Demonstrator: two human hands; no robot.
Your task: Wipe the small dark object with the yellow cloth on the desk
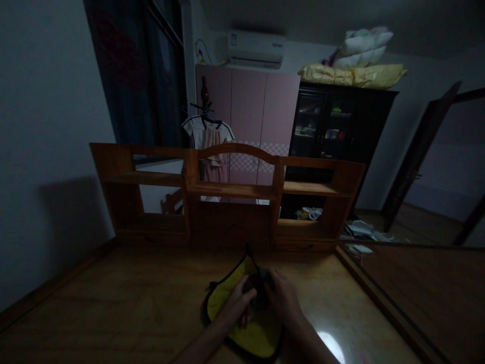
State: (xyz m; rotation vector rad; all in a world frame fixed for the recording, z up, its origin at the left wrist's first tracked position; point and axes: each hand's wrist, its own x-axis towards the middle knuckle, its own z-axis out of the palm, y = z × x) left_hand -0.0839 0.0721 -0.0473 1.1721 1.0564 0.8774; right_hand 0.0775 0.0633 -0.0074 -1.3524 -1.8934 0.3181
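A yellow cloth piece with a black edge (261, 331) lies on the wooden desk in front of me, its upper end rising to a dark point. Over its middle, my left hand (242, 298) is closed, thumb and fingers bent against a dark object (259, 293). From the other side my right hand (281, 292) curls its fingers around the top and right of that same object. Dim light and the fingers hide its shape, so I cannot tell its kind.
The desk top (151, 298) carries a wooden shelf unit (231, 189) along its back. A bright light reflection (331, 346) lies at the right front. Beyond stand a pink wardrobe (248, 106), a dark cabinet (343, 131) and clothes on a stand (212, 134).
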